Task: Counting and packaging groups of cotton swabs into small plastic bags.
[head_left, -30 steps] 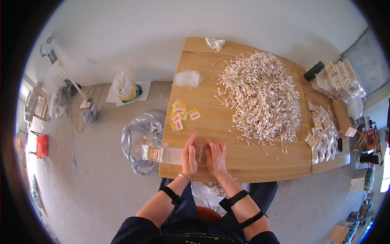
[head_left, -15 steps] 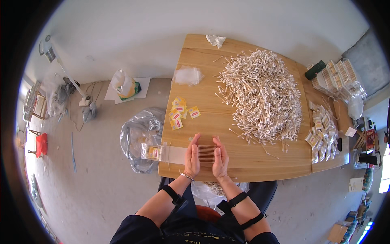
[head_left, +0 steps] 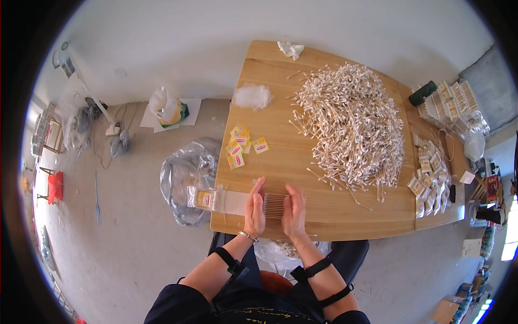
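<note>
A row of cotton swabs [head_left: 274, 206] lies side by side near the table's front edge, between my two hands. My left hand [head_left: 254, 211] stands on edge at the left ends of the row, fingers stretched out. At the right ends is my right hand [head_left: 294, 213], its fingers also extended and a little blurred. Neither hand is wrapped round the swabs. Left of my left hand lies a pale strip of card [head_left: 236, 203], reaching toward a clear bag of swabs with a yellow label [head_left: 203, 199] at the table's left edge.
A large heap of loose swabs [head_left: 353, 127] covers the back right of the table. Yellow cards [head_left: 236, 147] and clear small bags [head_left: 252, 97] lie at left. Filled packs [head_left: 430, 181] sit at far right. A clear plastic sack [head_left: 186, 162] stands on the floor at left.
My right hand has shifted slightly, and its thumb has drawn back from the swabs' right ends. My left hand stays nearly in place. The view has moved a little.
</note>
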Demonstrator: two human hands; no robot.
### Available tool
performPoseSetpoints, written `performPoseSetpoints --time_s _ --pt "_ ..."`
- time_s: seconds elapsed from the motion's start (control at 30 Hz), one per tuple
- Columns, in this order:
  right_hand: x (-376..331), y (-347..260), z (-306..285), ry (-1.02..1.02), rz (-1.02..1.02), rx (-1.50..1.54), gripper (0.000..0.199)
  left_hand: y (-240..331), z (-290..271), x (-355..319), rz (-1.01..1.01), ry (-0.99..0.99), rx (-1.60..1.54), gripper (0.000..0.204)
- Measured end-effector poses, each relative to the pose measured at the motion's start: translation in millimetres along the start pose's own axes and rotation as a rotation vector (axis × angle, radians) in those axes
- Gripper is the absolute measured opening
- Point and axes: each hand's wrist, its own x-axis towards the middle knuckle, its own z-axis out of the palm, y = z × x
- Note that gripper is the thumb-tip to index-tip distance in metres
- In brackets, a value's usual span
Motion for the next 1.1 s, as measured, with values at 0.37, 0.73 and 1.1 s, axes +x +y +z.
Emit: performPoseSetpoints --time_s 0.37,0.73,1.1 --pt "-5.5 9.0 -7.8 0.110 0.100 0.359 0.033 -6.0 1.6 1.3 -0.072 -0.025 -0.119 0.068" --pt "-72.8 20.8 -94.9 -0.112 0.128 0.139 0.020 0.0 -1.9 2.8 -0.114 0.018 -0.236 0.065" --pt "-21.3 7.5 -8.4 -0.185 -0.038 -0.073 0.060 -7.2 0.9 -3.4 0.008 0.028 0.024 0.065"
